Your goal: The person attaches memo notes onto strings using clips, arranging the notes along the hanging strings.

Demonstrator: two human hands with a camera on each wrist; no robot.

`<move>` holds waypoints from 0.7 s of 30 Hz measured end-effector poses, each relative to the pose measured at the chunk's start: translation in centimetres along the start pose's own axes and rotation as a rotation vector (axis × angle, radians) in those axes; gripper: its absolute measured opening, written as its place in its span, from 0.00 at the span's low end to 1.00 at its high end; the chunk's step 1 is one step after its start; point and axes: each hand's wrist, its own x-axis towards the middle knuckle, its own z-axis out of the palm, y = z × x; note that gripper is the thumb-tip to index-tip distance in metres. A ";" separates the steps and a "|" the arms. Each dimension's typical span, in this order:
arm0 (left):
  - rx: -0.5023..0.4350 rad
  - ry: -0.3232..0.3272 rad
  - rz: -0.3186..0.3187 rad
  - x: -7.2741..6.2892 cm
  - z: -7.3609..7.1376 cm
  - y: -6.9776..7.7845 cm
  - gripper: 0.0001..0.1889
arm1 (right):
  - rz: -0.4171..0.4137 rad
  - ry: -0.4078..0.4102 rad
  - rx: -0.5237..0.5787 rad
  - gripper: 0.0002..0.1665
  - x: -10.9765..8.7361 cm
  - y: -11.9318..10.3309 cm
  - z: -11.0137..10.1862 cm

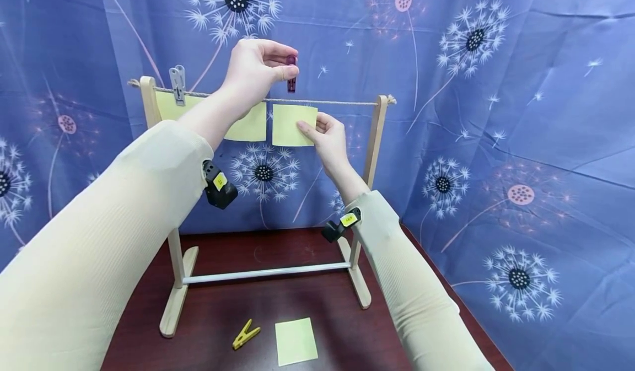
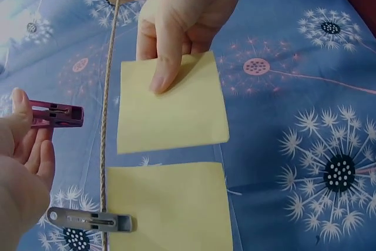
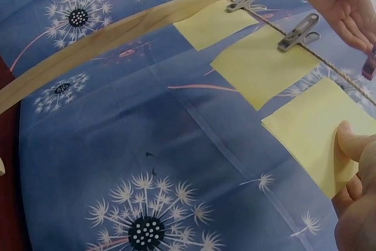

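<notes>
Between thumb and fingers my left hand [image 1: 255,65] pinches a dark pink clothespin [image 1: 291,74], held upright just above the rope [image 1: 337,102]. My right hand [image 1: 329,139] pinches a yellow paper square [image 1: 292,125] by its right side, its top edge a little below the rope. To the left of that square, two more paper squares hang from the rope, each under a grey clothespin; the right wrist view shows both, the nearer square [image 3: 264,69] with its clothespin [image 3: 299,32] and the farther square [image 3: 214,24] with its clothespin [image 3: 247,0].
The rope spans a wooden stand [image 1: 375,139] with a white lower bar [image 1: 268,273]. On the dark red table [image 1: 223,305] lie a yellow clothespin [image 1: 245,335] and another yellow paper square [image 1: 296,342]. A blue dandelion-print cloth [image 1: 446,112] hangs behind.
</notes>
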 end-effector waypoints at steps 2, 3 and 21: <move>0.009 0.011 -0.018 0.0 0.1 0.0 0.19 | -0.006 -0.003 0.008 0.19 0.1 -0.1 0.2; 0.016 0.019 -0.024 0.0 0.2 0.0 0.18 | -0.008 -0.005 0.012 0.19 0.2 -0.1 0.2; 0.095 0.153 0.030 0.1 1.5 -1.1 0.11 | -0.006 -0.015 0.035 0.19 0.2 -0.2 0.3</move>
